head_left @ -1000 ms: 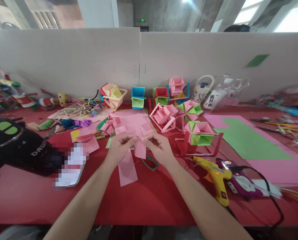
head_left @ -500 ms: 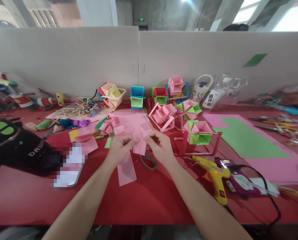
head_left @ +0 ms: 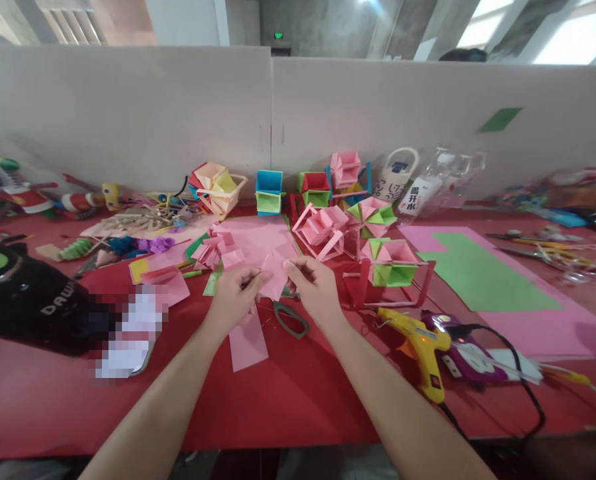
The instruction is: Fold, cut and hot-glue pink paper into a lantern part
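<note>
Between my two hands is a small piece of pink paper (head_left: 275, 275), held up over the table. My left hand (head_left: 235, 293) pinches its left edge, and my right hand (head_left: 312, 283) pinches its right edge between thumb and forefinger. Below the hands lies a pink paper strip (head_left: 248, 343), with the dark green handle of a pair of scissors (head_left: 292, 320) beside it; the blades are hidden. Several folded pink paper pieces (head_left: 211, 252) rest just beyond my left hand, near a large pink sheet (head_left: 258, 233).
To the right stand folded paper wheels on frames (head_left: 395, 267), with a yellow glue gun (head_left: 423, 340) and a purple power strip (head_left: 478, 360) in front. Green paper (head_left: 493, 267) lies farther right. A phone (head_left: 133, 333) and a black bag-like object (head_left: 38, 293) are at left.
The pink paper has turned so a corner points downward, and both hands have shifted with it. The view has swung slightly to the right.
</note>
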Demonstrator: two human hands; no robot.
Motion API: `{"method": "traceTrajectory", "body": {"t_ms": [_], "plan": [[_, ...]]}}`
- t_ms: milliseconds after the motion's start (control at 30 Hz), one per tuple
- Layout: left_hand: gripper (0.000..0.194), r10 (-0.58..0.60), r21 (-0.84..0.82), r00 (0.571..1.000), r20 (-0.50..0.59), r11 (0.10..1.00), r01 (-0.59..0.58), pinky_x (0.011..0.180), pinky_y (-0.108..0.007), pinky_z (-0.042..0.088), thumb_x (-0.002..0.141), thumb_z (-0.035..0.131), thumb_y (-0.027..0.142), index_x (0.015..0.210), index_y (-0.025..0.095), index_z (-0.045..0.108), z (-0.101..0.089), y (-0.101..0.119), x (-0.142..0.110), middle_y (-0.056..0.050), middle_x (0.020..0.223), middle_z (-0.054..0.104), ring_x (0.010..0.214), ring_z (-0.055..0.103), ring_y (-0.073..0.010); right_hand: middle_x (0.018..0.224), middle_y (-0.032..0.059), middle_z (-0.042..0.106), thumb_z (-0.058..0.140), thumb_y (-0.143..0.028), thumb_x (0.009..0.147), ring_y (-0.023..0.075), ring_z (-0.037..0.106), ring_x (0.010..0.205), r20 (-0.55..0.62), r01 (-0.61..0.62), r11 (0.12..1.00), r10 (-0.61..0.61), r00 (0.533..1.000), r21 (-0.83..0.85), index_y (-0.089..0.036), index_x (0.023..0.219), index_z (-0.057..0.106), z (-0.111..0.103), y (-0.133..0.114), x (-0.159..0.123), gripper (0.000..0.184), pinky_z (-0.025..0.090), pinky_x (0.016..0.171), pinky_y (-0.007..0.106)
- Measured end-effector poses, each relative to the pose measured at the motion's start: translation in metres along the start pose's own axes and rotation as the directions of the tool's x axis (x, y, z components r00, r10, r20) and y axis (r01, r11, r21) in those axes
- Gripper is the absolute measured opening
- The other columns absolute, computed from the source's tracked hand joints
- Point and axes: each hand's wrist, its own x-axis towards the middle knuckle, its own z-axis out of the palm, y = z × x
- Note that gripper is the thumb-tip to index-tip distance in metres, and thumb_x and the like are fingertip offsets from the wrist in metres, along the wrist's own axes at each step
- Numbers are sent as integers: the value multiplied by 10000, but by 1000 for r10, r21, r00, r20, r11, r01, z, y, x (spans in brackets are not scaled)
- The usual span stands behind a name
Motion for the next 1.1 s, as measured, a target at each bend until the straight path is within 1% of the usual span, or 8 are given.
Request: {"method": "traceTrajectory", "body": {"t_ms": [67,133,267,367,500,667,900,1100], "plan": [[301,12,-17,999,41,1000,-11,386,-189,375,855,641,411,674,182,571,-2,1,1,61,486,512,348,479,-78,563,-26,574,686,-418,827,111,532,506,5,2,1000,-2,1000,-17,-169,802,660,-1,0,0,252,444,506,236],[318,16,-74,997,76,997,-10,427,-188,437,841,656,422,658,181,557,-2,4,1,53,515,519,420,545,-95,554,-27,571,687,-425,822,112,531,496,12,4,999,-4,1000,-46,-172,790,656,-3,-2,0,257,442,495,237],[329,1,-144,997,76,989,10,484,-212,520,779,718,449,651,180,578,-1,6,1,37,571,535,528,631,-134,547,-28,555,696,-461,805,111,514,484,23,11,998,-10,1000,-69,-180,748,634,-4,-7,0,293,438,481,239],[331,-21,-151,999,28,988,25,437,-196,488,771,732,447,660,174,583,0,5,1,36,583,550,469,643,-133,600,-24,570,714,-498,778,114,528,517,40,-12,999,14,999,-42,-187,783,631,-3,-8,0,322,448,495,239],[335,-22,-163,1000,11,986,23,434,-191,489,777,729,452,669,174,576,0,3,1,38,593,547,437,639,-127,565,-35,532,690,-515,804,109,497,510,145,-45,996,56,988,-78,-196,690,559,-4,-7,0,362,419,495,234],[329,-47,-214,999,14,976,49,468,-226,534,772,725,451,692,179,559,1,2,2,42,614,548,433,627,-129,593,-31,539,660,-488,841,120,519,539,215,-35,991,62,975,-127,-195,711,540,-6,-5,-1,342,419,527,244],[300,-56,-206,998,-20,977,51,488,-227,520,779,716,432,719,181,562,2,-1,2,41,639,549,442,585,-108,571,-39,521,599,-439,884,124,529,549,295,24,978,40,955,-207,-214,653,457,-3,-1,-2,352,407,529,238],[243,64,-99,997,-46,993,-69,571,-216,478,844,642,389,735,173,612,-1,-6,4,24,653,565,594,562,-115,541,-51,412,576,-406,884,107,431,515,300,85,967,-9,954,-240,-213,611,413,-4,-5,-1,372,359,498,227]]}}
